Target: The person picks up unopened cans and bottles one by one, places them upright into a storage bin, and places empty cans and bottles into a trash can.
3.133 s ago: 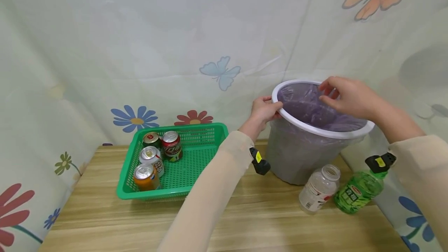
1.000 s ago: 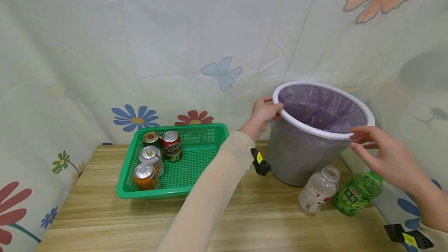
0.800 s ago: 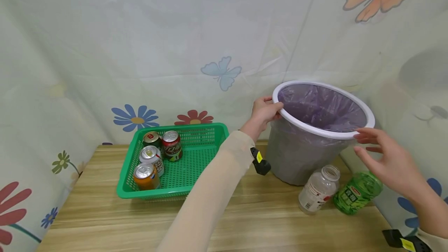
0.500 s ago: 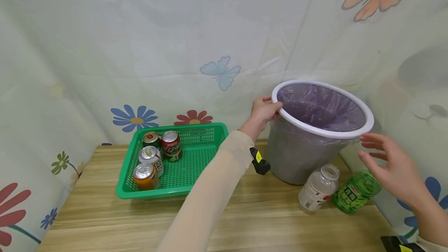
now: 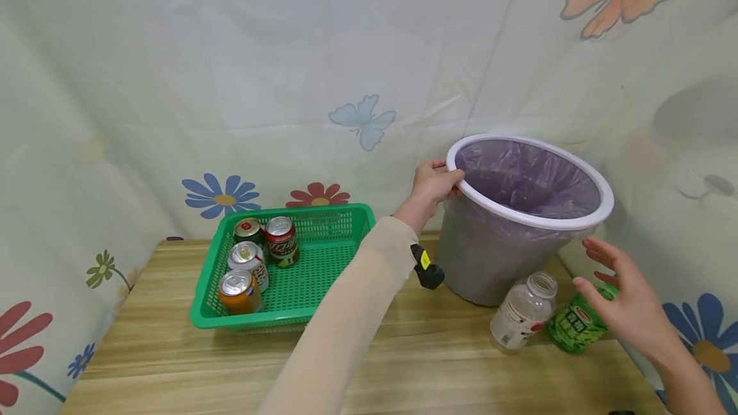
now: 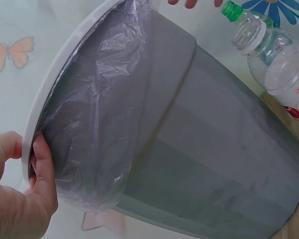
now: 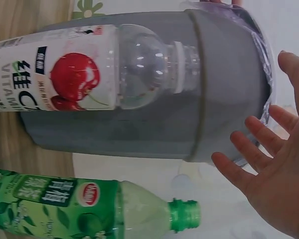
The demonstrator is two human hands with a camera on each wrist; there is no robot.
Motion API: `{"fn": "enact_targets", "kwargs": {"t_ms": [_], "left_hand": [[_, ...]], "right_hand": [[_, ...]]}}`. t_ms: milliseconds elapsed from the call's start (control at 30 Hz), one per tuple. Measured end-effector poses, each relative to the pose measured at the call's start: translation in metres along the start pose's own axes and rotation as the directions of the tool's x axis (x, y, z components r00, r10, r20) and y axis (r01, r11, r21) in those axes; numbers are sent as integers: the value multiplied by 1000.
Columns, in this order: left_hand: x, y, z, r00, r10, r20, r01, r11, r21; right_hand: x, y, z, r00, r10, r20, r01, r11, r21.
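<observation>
My left hand (image 5: pixel 434 186) pinches the white rim of a grey trash can (image 5: pixel 484 255), thumb on top and fingers underneath. A thin purple liner bag (image 6: pixel 107 94) lines the can and folds over its outside, seen close in the left wrist view. My right hand (image 5: pixel 625 303) hovers with spread fingers right of the can, holding nothing, and partly covers a green plastic bottle (image 5: pixel 576 325). Beside that stands a clear plastic bottle (image 5: pixel 521 312) without a cap; the right wrist view shows cherries on its label. The green bottle's neck (image 7: pixel 185 214) is uncapped too.
A green plastic basket (image 5: pixel 323 261) sits on the wooden table (image 5: pixel 403 364) to the left. Several drink cans stand in its left half, among them an orange can (image 5: pixel 245 300) and a red can (image 5: pixel 282 245). A printed curtain (image 5: pixel 277 82) hangs close behind.
My right hand has come out of the can's mouth, moved right past the rim and sunk toward the green bottle. The left hand keeps its hold on the rim.
</observation>
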State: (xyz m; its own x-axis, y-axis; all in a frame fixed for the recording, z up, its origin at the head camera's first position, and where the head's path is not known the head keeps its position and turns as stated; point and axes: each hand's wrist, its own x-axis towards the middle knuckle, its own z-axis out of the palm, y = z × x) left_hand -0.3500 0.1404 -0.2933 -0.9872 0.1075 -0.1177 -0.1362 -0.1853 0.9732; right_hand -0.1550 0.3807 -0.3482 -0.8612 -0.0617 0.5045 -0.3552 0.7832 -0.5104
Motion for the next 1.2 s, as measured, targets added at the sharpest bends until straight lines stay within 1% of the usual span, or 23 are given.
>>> {"fn": "enact_targets", "kwargs": {"t_ms": [67, 133, 200, 300, 400, 633, 867, 1067, 1200], "left_hand": [[0, 0, 0, 1000, -1, -1, 1, 1000, 0], [0, 0, 0, 1000, -2, -2, 2, 1000, 2], [0, 0, 0, 1000, -2, -6, 2, 1000, 4], [-1, 1, 0, 1000, -2, -6, 2, 1000, 6], [0, 1, 0, 1000, 1, -2, -1, 1000, 2], [-1, 1, 0, 1000, -3, -1, 3, 1000, 5], [-1, 0, 0, 1000, 2, 3, -2, 1000, -3], [0, 0, 0, 1000, 8, 11, -8, 1000, -5], [0, 0, 0, 1000, 8, 12, -8, 1000, -2]], "right_hand": [[-3, 2, 2, 1000, 21, 7, -21, 1000, -3], [-5, 3, 3, 1000, 23, 5, -24, 1000, 12], [-8, 5, 6, 1000, 19, -2, -19, 999, 38], [-11, 6, 11, 1000, -7, -24, 9, 997, 83], [-15, 7, 17, 999, -11, -38, 16, 993, 121], [-28, 8, 34, 999, 14, -48, -6, 987, 159], [-37, 13, 50, 996, 27, -81, -8, 975, 220], [-44, 17, 62, 994, 50, -93, -27, 972, 235], [-47, 20, 70, 992, 83, -92, -59, 970, 237]]}}
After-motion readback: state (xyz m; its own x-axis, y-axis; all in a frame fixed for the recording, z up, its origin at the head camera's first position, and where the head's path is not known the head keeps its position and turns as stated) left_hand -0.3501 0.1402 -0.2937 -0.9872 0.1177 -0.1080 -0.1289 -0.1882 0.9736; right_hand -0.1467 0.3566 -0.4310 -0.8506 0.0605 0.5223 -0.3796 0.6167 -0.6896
